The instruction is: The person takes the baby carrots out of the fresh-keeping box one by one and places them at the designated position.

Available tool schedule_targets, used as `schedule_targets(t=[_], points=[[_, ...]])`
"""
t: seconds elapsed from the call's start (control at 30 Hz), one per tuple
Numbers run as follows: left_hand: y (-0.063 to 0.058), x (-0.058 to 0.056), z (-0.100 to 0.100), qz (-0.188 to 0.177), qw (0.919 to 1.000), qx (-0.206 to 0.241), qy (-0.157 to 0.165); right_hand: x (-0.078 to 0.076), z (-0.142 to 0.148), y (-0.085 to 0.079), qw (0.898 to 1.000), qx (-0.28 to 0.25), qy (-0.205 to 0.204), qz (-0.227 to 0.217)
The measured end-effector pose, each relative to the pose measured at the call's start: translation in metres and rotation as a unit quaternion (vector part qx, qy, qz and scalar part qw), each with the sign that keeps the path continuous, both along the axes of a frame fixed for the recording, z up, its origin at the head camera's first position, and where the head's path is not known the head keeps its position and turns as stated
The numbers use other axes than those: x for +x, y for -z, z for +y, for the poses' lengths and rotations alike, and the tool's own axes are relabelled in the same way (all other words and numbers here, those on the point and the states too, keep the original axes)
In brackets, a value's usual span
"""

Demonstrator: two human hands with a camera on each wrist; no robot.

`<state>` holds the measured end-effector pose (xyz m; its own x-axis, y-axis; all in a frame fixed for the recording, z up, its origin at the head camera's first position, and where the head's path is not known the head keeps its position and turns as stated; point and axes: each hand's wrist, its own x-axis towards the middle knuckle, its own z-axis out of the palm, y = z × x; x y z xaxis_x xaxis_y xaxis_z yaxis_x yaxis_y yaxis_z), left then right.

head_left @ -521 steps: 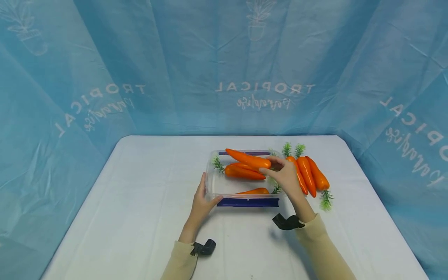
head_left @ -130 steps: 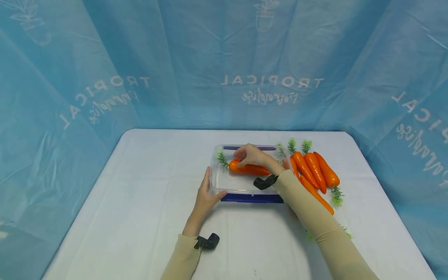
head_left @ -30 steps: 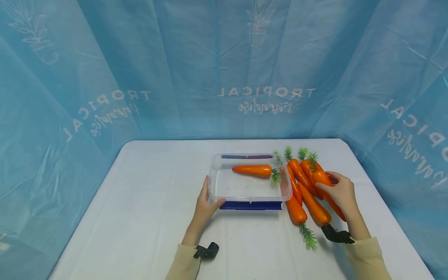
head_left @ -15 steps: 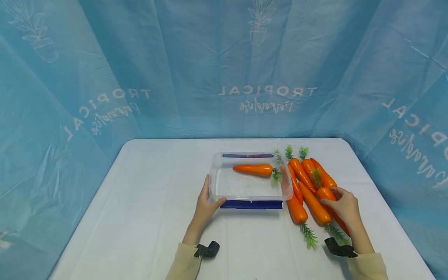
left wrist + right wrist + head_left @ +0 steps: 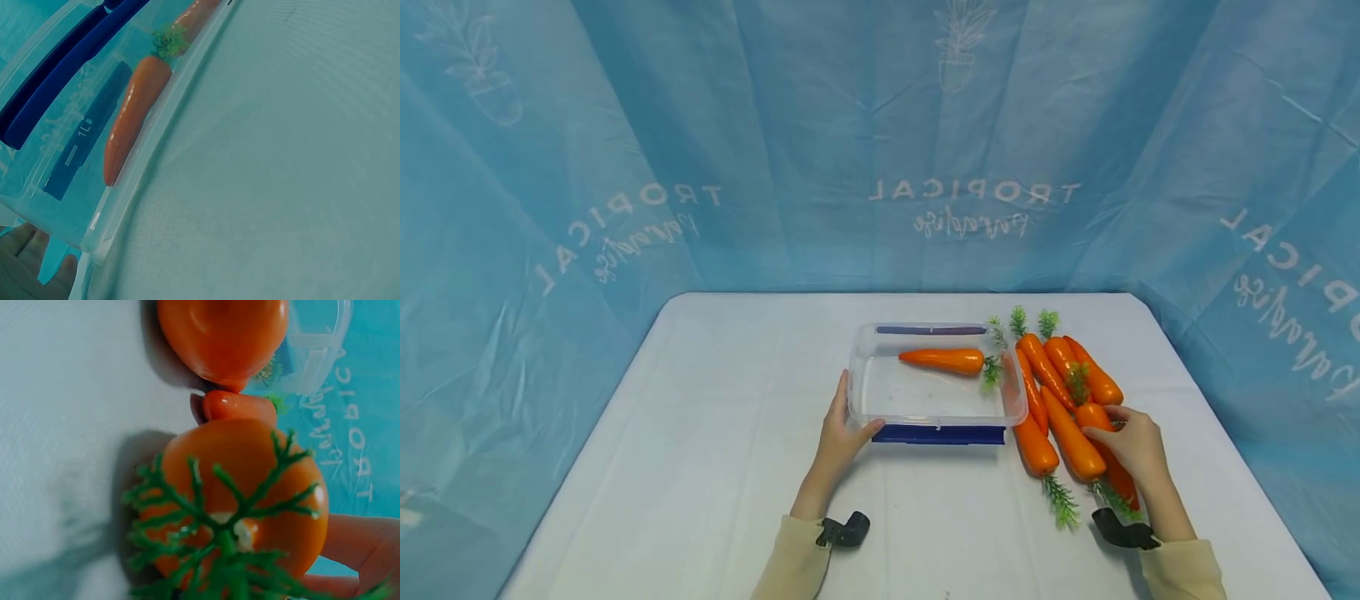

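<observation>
A clear plastic food container (image 5: 925,419) with blue clips stands mid-table, and one orange carrot (image 5: 942,360) with a green top lies inside it along the far side. My left hand (image 5: 837,442) holds the container's near left corner, thumb on the front rim and fingers along the left wall. The left wrist view also shows this hand (image 5: 28,262) below the corner. To the right, my right hand (image 5: 1135,446) pinches another carrot (image 5: 1117,468) near its thick end, low among the pile. Up close in the right wrist view, a carrot's leafy end (image 5: 228,531) hides part of that hand.
Several carrots (image 5: 1071,433) lie close together right of the container, one (image 5: 1033,446) near its front right corner. Their green tops (image 5: 1060,500) point both ways. The white table (image 5: 715,433) has a blue curtain (image 5: 775,133) behind and at both sides.
Earlier the container held several carrots; now one remains in it and more lie at the right. Over the last second my right hand lowered its carrot toward the near side of the pile.
</observation>
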<state>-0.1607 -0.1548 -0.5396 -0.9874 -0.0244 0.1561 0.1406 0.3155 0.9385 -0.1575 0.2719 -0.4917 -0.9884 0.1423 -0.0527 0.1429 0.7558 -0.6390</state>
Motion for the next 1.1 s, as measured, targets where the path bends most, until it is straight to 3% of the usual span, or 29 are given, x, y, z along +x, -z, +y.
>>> schedule_targets(t=[0.3, 0.53, 0.87, 1.1], points=[[-0.005, -0.003, 0.0, 0.0, 1.0, -0.001, 0.001, -0.006, -0.012, -0.019, 0.999, 0.001, 0.025, 0.046], [-0.005, -0.003, 0.0, 0.002, 1.0, -0.001, 0.001, -0.024, -0.032, -0.046, 0.994, -0.029, -0.001, 0.106], [-0.003, 0.002, 0.0, 0.001, 1.0, 0.002, 0.002, -0.062, -0.072, -0.078, 0.974, -0.084, -0.123, 0.17], [-0.006, 0.002, 0.001, -0.007, 0.9999, 0.006, 0.005, -0.093, -0.105, -0.104, 0.956, -0.081, -0.181, 0.214]])
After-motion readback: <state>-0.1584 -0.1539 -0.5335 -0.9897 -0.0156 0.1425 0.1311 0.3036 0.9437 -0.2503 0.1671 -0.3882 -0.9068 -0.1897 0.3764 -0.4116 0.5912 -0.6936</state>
